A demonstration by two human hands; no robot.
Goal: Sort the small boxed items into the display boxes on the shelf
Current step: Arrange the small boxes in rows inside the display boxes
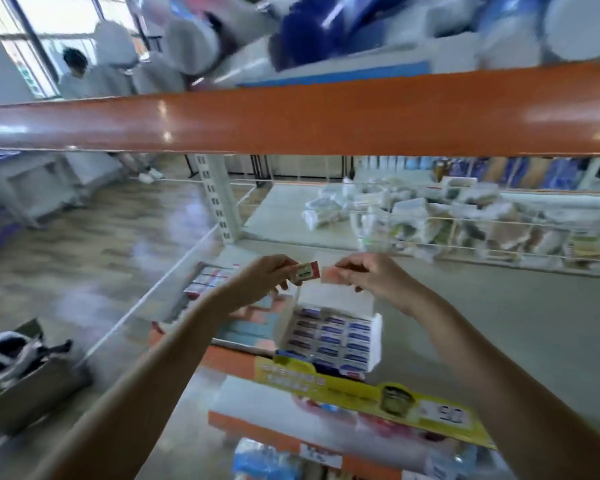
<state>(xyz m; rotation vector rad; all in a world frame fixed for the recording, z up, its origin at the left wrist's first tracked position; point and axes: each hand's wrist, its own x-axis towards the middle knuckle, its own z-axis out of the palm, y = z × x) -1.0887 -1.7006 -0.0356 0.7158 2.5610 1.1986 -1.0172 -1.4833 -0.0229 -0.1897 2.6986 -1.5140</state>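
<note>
Each hand pinches one small box above the shelf: left hand [264,275] a red-edged box [305,270], right hand [371,273] a pink box [329,274]. Below, the white display box [329,336] looks nearly full; both boxes remain unsorted.

A small white cardboard box with a red end and green label [305,271], held level above the shelf, pinched at its 9 o'clock end. Just beside it at 3 o'clock, a small pinkish box [329,274], blurred. Below, at 6 o'clock, an open white cardboard display box [329,336], lid flap raised, packed with rows of small blue-and-white boxes [329,337]. At its 9 o'clock, a red-and-white display box [207,277].
</note>
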